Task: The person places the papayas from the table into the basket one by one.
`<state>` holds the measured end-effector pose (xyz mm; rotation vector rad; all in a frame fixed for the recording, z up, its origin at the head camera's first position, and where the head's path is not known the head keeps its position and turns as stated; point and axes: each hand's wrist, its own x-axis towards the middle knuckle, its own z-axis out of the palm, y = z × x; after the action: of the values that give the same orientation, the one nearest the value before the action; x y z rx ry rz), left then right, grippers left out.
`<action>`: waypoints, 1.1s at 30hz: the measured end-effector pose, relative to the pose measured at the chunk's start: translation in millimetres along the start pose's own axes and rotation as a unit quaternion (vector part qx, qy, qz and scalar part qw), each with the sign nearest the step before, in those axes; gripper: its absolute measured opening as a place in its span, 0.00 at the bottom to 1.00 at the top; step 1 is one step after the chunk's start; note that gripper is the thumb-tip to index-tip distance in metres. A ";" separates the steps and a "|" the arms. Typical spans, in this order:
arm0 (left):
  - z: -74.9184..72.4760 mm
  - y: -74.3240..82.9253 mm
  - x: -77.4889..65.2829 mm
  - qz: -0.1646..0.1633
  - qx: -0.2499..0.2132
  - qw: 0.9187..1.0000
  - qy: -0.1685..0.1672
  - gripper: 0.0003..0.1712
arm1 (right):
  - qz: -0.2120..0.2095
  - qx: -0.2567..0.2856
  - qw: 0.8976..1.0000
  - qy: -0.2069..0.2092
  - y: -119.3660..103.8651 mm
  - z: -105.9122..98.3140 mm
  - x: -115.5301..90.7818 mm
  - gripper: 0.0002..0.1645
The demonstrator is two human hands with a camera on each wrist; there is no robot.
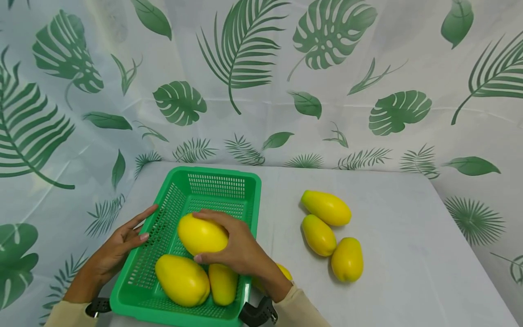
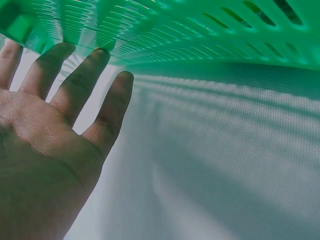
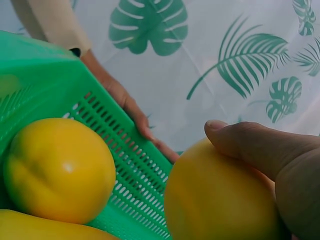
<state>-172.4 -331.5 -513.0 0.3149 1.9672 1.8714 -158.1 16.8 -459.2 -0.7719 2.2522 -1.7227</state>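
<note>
A yellow papaya (image 1: 200,234) is held by my right hand (image 1: 239,243), thumb on one side and fingers over the other, within the outline of the green plastic basket (image 1: 257,204). Two more papayas lie in the basket's near end: a wide one (image 1: 181,279) and a narrower one (image 1: 222,286), partly covered by my right hand. My left hand (image 1: 116,250) touches the basket's left side from outside. In the left wrist view its fingers (image 2: 82,82) reach out fairly straight against the slotted wall. The right wrist view shows the held papaya (image 3: 215,195) under my thumb.
Right of the basket, three papayas lie close together on the white-covered table (image 1: 400,254): one at the back (image 1: 327,208), one in the middle (image 1: 318,235), one nearer (image 1: 347,260). Another papaya (image 1: 284,271) is mostly hidden behind my right wrist. Leaf-patterned cloth (image 1: 261,122) hangs behind.
</note>
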 end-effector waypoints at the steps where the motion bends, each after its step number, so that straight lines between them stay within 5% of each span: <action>1: 0.1 0.1 0.1 0.000 -0.001 1.000 0.000 0.40 | -0.001 0.000 1.000 -0.001 -0.1 -0.1 0.0 0.47; 20: 1.9 -3.4 -1.5 -0.004 0.019 1.000 0.018 0.39 | -0.005 0.023 0.999 0.021 0.2 -2.4 -4.6 0.37; 25: 3.2 -1.7 -2.3 -0.008 0.019 1.000 0.017 0.39 | 0.012 0.029 0.998 0.047 -6.3 -12.7 -9.2 0.37; 33: 3.6 1.1 -1.9 -0.012 0.016 1.000 0.014 0.40 | -0.034 0.053 0.993 0.097 -17.7 -36.5 -18.6 0.37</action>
<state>-169.3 -329.0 -511.7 0.2745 2.0125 1.8390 -154.2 53.7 -434.4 -0.6938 2.2558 -2.0121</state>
